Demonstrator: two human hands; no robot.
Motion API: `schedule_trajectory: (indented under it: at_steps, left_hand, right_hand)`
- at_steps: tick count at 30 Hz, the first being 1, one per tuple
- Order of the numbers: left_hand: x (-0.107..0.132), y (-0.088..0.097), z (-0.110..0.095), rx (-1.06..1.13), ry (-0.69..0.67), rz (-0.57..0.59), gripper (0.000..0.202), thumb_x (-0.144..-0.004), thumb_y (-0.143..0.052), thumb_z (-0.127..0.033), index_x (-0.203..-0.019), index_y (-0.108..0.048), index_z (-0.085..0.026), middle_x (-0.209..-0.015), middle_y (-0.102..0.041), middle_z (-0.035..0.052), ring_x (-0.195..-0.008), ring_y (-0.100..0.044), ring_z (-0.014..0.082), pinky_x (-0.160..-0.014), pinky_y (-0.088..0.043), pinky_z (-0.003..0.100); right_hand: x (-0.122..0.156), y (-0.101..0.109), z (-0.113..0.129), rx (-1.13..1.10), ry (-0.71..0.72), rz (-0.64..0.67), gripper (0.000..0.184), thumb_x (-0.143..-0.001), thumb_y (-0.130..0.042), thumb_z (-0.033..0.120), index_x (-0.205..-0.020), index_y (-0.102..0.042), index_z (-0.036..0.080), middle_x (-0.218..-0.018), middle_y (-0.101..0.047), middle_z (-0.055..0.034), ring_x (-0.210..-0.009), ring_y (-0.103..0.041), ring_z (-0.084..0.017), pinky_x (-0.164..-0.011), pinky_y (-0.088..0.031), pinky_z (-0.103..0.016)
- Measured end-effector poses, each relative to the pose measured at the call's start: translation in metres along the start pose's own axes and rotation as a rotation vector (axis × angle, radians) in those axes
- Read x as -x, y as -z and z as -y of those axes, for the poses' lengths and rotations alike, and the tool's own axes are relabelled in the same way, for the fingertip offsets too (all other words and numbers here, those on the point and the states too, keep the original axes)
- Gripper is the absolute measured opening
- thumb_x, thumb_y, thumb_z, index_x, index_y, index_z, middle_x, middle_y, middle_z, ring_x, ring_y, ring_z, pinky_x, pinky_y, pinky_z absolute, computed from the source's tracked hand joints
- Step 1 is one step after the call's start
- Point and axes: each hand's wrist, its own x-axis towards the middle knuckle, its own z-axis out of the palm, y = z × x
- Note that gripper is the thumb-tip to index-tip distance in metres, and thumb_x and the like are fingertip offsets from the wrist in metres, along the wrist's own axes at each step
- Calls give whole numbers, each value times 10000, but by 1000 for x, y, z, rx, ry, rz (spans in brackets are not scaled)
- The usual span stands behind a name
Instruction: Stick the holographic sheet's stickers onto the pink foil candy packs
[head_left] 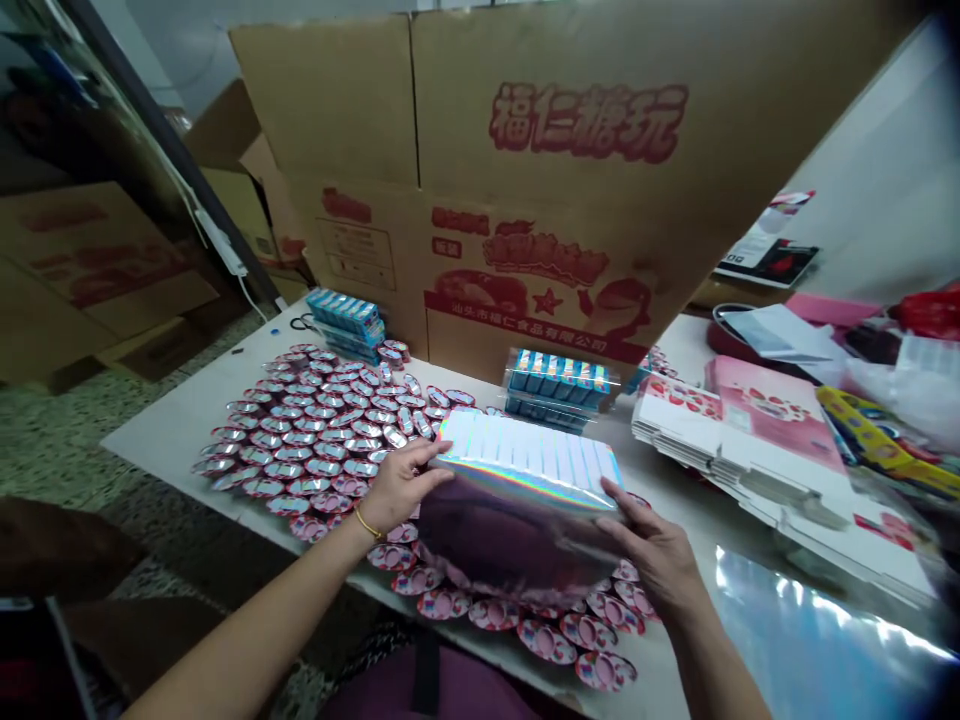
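- Rainbow-sheened clear film pack of small white boxes [529, 460] hangs just above the white table [172, 420], with the left hand [397, 487] pinching its left end and the right hand [651, 555] clamped on its right corner; the slick film could slip from either grip.
- Round pink foil-lidded cups [315, 440] lie right beneath; a dropped pack might scatter them.
- Blue-and-white wrapped packs [559, 385] stand just behind; a forward shove could topple them.
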Motion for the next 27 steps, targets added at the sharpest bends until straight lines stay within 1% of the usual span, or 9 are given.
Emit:
schedule_trajectory:
  at_steps: [4,7,11,15,19,21,23,25,27]
  left_hand:
    - [8,2,-10,19,18,-27,342,-696,-636,-323,-993,-661,-155,-864,-633,58,-810,-570,167,-736,-458,280]
    - [12,3,-17,19,19,-3,330,-705,-629,-315,-991,-660,-152,-828,-631,50,-760,-566,151,-684,-459,259]
    - [16,5,-28,-79,-69,-24,279,-723,-623,-286,-968,-663,-159,-809,-625,44,-746,-563,136,-685,-454,246]
    - [21,6,-34,-178,-192,-79,173,-753,-597,-240,-894,-661,-161,-787,-615,39,-739,-557,128,-692,-453,248]
    - [25,6,-37,-279,-326,-74,92,-776,-562,-187,-799,-648,-166,-762,-583,37,-748,-545,128,-685,-449,251]
    - [26,6,-38,-312,-368,-84,79,-774,-559,-173,-769,-638,-168,-823,-579,51,-813,-547,142,-728,-454,269]
    - [29,6,-40,-288,-390,-54,71,-780,-544,-156,-765,-613,-165,-936,-593,72,-913,-554,160,-796,-458,293]
    - [34,5,-44,-233,-409,22,85,-798,-504,-124,-807,-580,-162,-975,-621,78,-949,-575,160,-825,-469,298]
    - [43,2,-51,-222,-469,91,139,-801,-476,-83,-878,-557,-167,-925,-658,63,-906,-609,144,-798,-490,271]
  right_hand:
    - [4,7,13,136,69,-24,447,-565,-734,380,-977,-676,217,-781,-692,-40,-737,-618,-194,-665,-518,-284]
    - [6,13,14,158,107,-25,406,-560,-737,374,-932,-693,217,-786,-695,-54,-762,-622,-205,-685,-513,-287]
    - [10,18,12,169,134,-50,493,-565,-736,371,-1024,-650,212,-901,-690,-63,-820,-620,-215,-701,-515,-288]
    - [18,16,10,309,201,-82,508,-594,-713,386,-1061,-630,204,-908,-690,-52,-806,-624,-207,-698,-520,-289]
    - [25,16,5,498,375,-73,300,-705,-630,375,-965,-676,231,-882,-690,-41,-768,-628,-189,-691,-511,-290]
    - [25,19,4,609,493,-21,210,-778,-558,343,-909,-686,240,-816,-679,-40,-740,-616,-177,-671,-499,-294]
    - [26,23,8,767,598,26,202,-818,-506,323,-831,-691,242,-781,-648,-49,-746,-596,-181,-663,-484,-311]
    - [30,23,19,917,674,50,219,-834,-480,319,-808,-683,241,-873,-626,-69,-826,-581,-199,-703,-475,-340]
    - [40,12,37,996,754,74,236,-821,-496,363,-936,-653,231,-1063,-582,-97,-977,-542,-234,-797,-456,-391]
